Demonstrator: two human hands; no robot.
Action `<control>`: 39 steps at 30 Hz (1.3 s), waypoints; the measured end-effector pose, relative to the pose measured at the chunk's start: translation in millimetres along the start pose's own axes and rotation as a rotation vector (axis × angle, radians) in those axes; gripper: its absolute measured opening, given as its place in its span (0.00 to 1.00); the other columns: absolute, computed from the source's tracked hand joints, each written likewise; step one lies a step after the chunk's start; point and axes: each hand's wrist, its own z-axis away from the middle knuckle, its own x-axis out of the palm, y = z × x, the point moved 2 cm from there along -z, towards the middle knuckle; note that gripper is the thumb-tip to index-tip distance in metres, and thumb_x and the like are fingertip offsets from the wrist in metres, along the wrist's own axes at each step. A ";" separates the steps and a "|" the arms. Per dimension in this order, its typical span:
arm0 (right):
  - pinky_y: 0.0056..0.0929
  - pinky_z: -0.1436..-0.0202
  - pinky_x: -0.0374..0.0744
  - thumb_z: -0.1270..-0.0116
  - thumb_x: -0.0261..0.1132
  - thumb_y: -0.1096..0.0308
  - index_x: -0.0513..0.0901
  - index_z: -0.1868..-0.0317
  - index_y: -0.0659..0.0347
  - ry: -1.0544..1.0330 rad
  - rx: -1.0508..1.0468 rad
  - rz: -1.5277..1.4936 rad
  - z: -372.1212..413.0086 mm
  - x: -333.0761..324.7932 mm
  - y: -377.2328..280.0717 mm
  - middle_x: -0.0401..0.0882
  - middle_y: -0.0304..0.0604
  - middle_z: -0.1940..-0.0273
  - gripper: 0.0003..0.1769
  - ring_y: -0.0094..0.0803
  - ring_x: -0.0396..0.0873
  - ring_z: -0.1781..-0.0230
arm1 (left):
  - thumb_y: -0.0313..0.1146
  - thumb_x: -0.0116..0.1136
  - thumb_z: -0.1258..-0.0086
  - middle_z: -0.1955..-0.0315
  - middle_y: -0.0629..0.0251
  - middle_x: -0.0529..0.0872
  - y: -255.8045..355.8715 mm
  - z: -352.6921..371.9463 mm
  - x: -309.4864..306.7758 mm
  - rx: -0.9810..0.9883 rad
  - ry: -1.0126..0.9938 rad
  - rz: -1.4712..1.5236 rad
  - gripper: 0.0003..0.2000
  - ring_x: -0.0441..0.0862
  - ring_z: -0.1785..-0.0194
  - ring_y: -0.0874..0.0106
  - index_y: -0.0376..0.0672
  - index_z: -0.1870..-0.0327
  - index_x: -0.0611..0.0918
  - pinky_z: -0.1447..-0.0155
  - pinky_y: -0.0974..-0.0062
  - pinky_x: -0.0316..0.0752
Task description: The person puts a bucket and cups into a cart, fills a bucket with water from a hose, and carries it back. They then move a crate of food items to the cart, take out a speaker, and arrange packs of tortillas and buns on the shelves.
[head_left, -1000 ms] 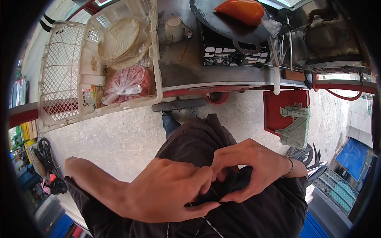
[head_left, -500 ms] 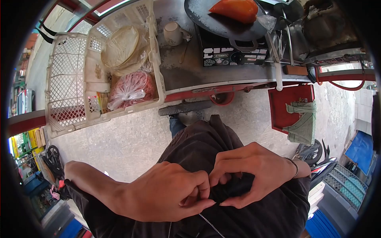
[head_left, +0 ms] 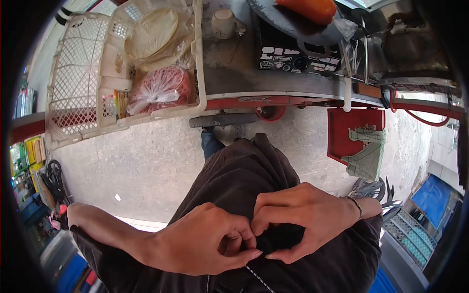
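Both hands meet in front of my body, over my dark shirt or jacket [head_left: 229, 195]. The fingers of my left hand [head_left: 195, 239] are curled, with the thumb stretched toward the other hand. Opposite it, my right hand [head_left: 312, 219] bends its fingers and thumb into a ring, a dark bracelet [head_left: 356, 207] at its wrist. The fingertips of the two hands nearly touch. Dark cloth lies behind them, and whatever they pinch is hidden or too small to name. A thin chain or cord [head_left: 259, 279] hangs just below.
A white plastic crate [head_left: 73, 78] holds a bag of reddish food [head_left: 161, 90] and round pale wrapped items [head_left: 152, 36]. On the metal counter [head_left: 224, 80] stand a mug [head_left: 223, 24] and a stove [head_left: 295, 58] bearing a pan [head_left: 273, 19]. A cloth [head_left: 366, 154] hangs over a red box [head_left: 342, 132].
The view has shifted, so the counter and crate sit higher in the frame. Both hands stay together at the front of the shirt, with only slight finger movement.
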 end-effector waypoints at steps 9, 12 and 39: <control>0.24 0.68 0.77 0.48 0.75 0.66 0.78 0.61 0.61 0.112 -0.065 -0.143 -3.5 4.1 7.1 0.76 0.38 0.67 0.18 0.28 0.78 0.71 | 0.29 0.62 0.35 0.83 0.72 0.80 -21.2 6.0 0.0 0.092 -0.002 0.418 0.07 0.75 0.79 0.86 0.35 0.65 0.79 0.74 0.87 0.66; 0.22 0.69 0.78 0.49 0.75 0.67 0.78 0.61 0.61 0.110 -0.057 -0.229 -3.2 5.8 8.7 0.76 0.37 0.68 0.18 0.26 0.78 0.72 | 0.27 0.61 0.34 0.83 0.72 0.79 -24.6 2.2 -2.6 0.183 -0.129 0.420 0.06 0.74 0.80 0.86 0.34 0.64 0.78 0.75 0.87 0.65; 0.23 0.71 0.78 0.61 0.80 0.67 0.83 0.66 0.57 0.168 -0.123 -0.209 -19.2 1.3 27.3 0.81 0.37 0.68 0.19 0.30 0.80 0.70 | 0.30 0.59 0.32 0.86 0.76 0.74 -33.2 -4.8 -19.3 0.289 -0.238 0.446 0.11 0.65 0.83 0.89 0.38 0.75 0.75 0.80 0.83 0.55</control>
